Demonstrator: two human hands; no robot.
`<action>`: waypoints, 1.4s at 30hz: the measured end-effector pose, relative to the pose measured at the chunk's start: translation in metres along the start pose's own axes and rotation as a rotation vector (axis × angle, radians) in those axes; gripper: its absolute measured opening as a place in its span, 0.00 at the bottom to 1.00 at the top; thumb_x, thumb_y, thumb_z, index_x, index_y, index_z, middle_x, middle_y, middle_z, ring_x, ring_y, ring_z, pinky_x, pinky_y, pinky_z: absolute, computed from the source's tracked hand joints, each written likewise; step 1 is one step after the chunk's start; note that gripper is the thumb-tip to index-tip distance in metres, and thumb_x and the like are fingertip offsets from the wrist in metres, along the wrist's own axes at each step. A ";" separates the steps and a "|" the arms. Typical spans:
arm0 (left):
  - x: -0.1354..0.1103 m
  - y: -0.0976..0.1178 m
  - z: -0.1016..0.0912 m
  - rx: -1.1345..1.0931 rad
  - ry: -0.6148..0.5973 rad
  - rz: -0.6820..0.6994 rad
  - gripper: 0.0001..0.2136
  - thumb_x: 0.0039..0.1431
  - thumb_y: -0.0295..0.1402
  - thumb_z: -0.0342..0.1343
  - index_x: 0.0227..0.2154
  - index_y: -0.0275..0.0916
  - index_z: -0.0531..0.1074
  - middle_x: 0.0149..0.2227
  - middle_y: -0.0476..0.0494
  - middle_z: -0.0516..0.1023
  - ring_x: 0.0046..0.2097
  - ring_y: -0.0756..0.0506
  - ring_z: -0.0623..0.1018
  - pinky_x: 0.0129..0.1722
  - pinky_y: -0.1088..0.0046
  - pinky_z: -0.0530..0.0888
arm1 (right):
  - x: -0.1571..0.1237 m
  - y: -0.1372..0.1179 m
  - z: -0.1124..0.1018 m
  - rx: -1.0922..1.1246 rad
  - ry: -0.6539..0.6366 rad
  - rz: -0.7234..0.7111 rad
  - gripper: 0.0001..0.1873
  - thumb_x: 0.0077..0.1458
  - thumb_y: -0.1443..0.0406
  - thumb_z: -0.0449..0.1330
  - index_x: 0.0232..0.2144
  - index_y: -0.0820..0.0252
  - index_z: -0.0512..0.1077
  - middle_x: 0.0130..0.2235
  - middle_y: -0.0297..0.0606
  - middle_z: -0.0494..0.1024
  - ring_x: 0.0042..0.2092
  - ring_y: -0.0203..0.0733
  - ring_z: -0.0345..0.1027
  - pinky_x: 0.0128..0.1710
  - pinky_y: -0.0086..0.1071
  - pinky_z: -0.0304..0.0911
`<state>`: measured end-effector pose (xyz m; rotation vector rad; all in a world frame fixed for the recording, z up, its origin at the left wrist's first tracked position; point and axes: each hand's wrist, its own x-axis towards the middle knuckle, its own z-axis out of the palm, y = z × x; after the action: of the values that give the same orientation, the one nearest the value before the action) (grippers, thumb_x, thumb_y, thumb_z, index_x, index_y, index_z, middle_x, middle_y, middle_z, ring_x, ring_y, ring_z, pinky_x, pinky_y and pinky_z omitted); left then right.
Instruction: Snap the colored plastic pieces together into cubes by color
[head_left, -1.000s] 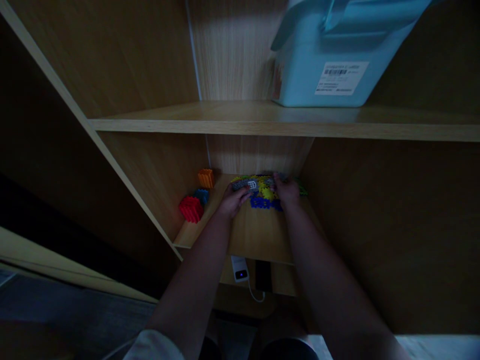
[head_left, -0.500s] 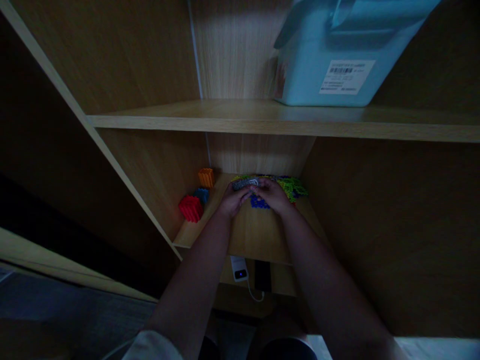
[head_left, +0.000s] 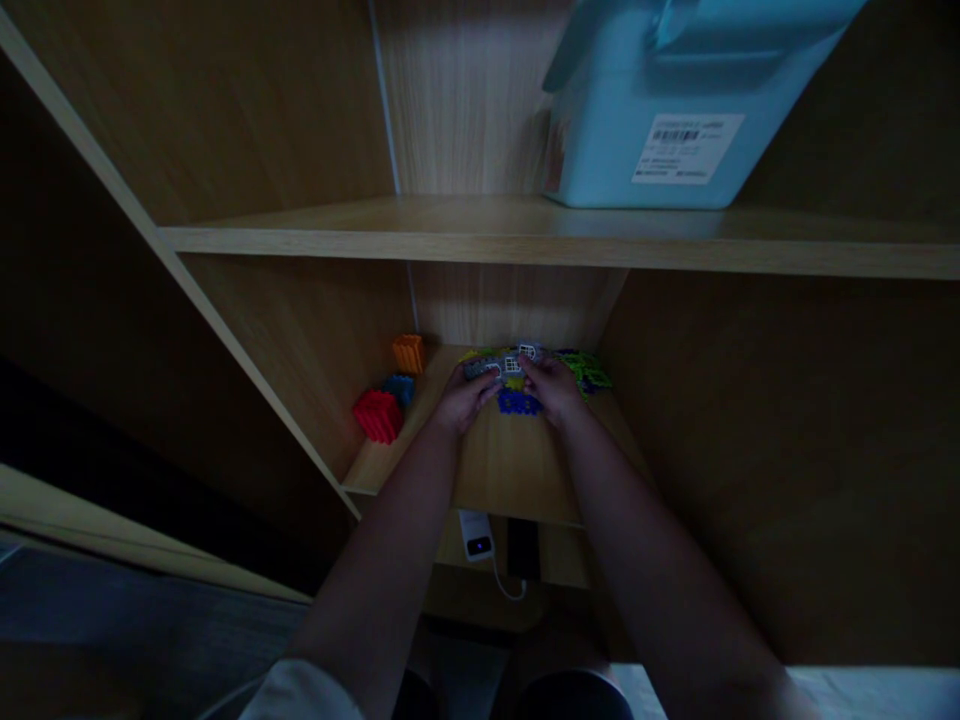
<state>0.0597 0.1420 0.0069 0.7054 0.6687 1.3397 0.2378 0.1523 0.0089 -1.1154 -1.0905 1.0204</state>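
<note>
Both my hands reach deep into a lower wooden shelf compartment (head_left: pixel 510 470). My left hand (head_left: pixel 463 397) grips the left end of a grey lattice toy piece (head_left: pixel 501 364), fingers curled round it. My right hand (head_left: pixel 553 386) pinches the right end of the same grey piece, next to a small white grid part (head_left: pixel 527 351). Under and behind the hands lies a heap of interlocking plastic pieces: blue ones (head_left: pixel 517 402) in front, green and yellow ones (head_left: pixel 585 370) at the back right.
An orange block (head_left: pixel 409 353), a blue block (head_left: pixel 400 387) and a red ridged block (head_left: pixel 379 415) stand along the compartment's left wall. A pale blue lidded box (head_left: pixel 660 110) with a barcode label sits on the shelf above. A white power bank (head_left: pixel 475 535) with a cable lies below.
My right hand slid left from the pile's right side to the grey piece, which now sits slightly higher with a white grid part showing at its right end. My left hand stayed put.
</note>
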 end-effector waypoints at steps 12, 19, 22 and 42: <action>0.001 0.000 0.002 -0.012 0.061 0.001 0.17 0.57 0.20 0.74 0.44 0.41 0.76 0.48 0.44 0.85 0.57 0.43 0.84 0.71 0.52 0.75 | 0.018 -0.005 -0.049 -0.333 0.581 -0.142 0.33 0.57 0.36 0.68 0.45 0.58 0.76 0.37 0.51 0.86 0.42 0.60 0.85 0.38 0.45 0.81; 0.001 -0.002 0.000 -0.012 0.030 0.022 0.19 0.56 0.23 0.76 0.46 0.41 0.75 0.51 0.43 0.85 0.60 0.42 0.83 0.73 0.51 0.73 | -0.004 -0.013 -0.018 -0.521 0.227 -0.308 0.30 0.63 0.39 0.63 0.47 0.58 0.79 0.41 0.49 0.86 0.44 0.56 0.84 0.45 0.45 0.79; 0.000 -0.002 0.000 -0.007 0.001 0.042 0.19 0.57 0.24 0.76 0.47 0.41 0.75 0.51 0.43 0.85 0.59 0.43 0.84 0.73 0.51 0.74 | -0.008 -0.008 0.003 -0.268 -0.124 -0.198 0.29 0.55 0.40 0.71 0.46 0.54 0.80 0.38 0.39 0.85 0.34 0.45 0.80 0.34 0.38 0.78; -0.004 -0.001 0.002 0.001 -0.022 -0.011 0.19 0.58 0.20 0.71 0.48 0.42 0.75 0.49 0.45 0.85 0.57 0.44 0.84 0.72 0.51 0.74 | -0.011 -0.013 0.000 0.117 -0.160 0.163 0.18 0.49 0.54 0.80 0.33 0.54 0.79 0.32 0.32 0.83 0.36 0.37 0.78 0.45 0.35 0.82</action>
<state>0.0616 0.1374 0.0074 0.7157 0.6550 1.3200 0.2364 0.1393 0.0197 -1.0544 -1.0632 1.3043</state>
